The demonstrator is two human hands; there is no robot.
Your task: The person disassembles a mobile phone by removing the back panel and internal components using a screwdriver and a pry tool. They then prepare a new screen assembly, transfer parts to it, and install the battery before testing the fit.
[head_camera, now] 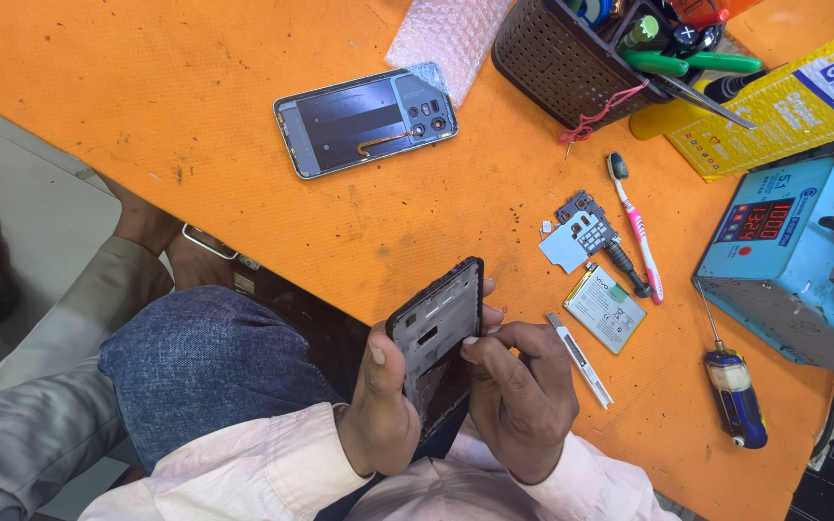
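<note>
Both my hands hold a black phone frame [433,326], its bare inner side up, over the near edge of the orange table [195,106]. My left hand [381,405] grips its left edge with the thumb on top. My right hand [518,391] clasps its right side, fingertips resting on the frame. A phone battery [604,308] and a thin grey strip tool [581,359] lie just right of my right hand.
An opened phone [366,121] lies face down farther back. A circuit board [583,232], pink toothbrush [637,227], blue screwdriver [734,391], blue power supply [798,256], dark tool basket [571,63], bubble wrap [446,34] and yellow box [784,106] are around. Another person's hand [171,246] rests at left.
</note>
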